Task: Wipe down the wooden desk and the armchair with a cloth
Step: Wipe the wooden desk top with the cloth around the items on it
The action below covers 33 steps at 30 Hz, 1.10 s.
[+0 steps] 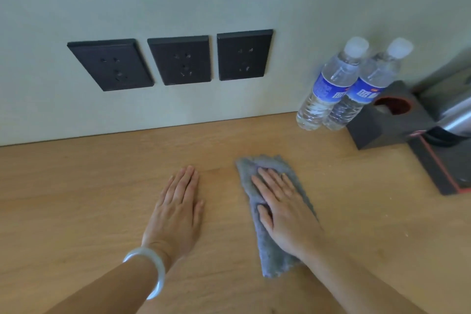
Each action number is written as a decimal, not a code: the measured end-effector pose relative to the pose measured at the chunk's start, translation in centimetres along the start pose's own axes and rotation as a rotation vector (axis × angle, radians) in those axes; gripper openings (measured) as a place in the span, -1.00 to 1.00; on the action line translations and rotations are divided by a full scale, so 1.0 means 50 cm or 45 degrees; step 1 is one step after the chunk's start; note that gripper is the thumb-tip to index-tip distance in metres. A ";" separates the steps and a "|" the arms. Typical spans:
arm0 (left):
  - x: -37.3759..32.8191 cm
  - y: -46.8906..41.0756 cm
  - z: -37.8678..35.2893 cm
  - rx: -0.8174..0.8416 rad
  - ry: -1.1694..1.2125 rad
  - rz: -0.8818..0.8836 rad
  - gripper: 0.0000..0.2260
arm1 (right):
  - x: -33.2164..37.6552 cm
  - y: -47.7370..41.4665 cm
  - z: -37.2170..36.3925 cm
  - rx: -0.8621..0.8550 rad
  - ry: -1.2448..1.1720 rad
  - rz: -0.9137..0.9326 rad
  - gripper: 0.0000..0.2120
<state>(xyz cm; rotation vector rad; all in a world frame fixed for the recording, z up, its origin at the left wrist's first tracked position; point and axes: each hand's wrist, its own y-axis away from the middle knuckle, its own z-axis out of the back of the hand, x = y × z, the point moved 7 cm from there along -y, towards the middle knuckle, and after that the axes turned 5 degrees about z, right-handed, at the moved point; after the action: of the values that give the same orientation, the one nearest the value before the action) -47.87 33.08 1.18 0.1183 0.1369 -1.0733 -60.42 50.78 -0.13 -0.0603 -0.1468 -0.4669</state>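
Grey cloth point(274, 214) lies under my right hand point(283, 209), fingers spread flat, its long axis running away from me; left hand point(178, 201) flat on the worktop point(76, 199) beside, bottles point(339, 86) probably within reach beyond.

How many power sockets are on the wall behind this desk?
3, in one row above the wooden desk: left socket, middle socket, right socket, nearest the water bottles. More could sit beyond the frame's edges.
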 end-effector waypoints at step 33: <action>-0.368 -0.020 -0.079 0.062 -0.068 -0.421 -0.50 | -0.198 0.054 0.031 -0.051 -0.029 -0.427 -0.45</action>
<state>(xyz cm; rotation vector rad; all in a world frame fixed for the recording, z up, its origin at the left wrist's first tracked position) -57.63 49.21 0.39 0.1126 0.0837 -1.4093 -68.11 57.74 -0.19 -0.0806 -0.1707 -0.8042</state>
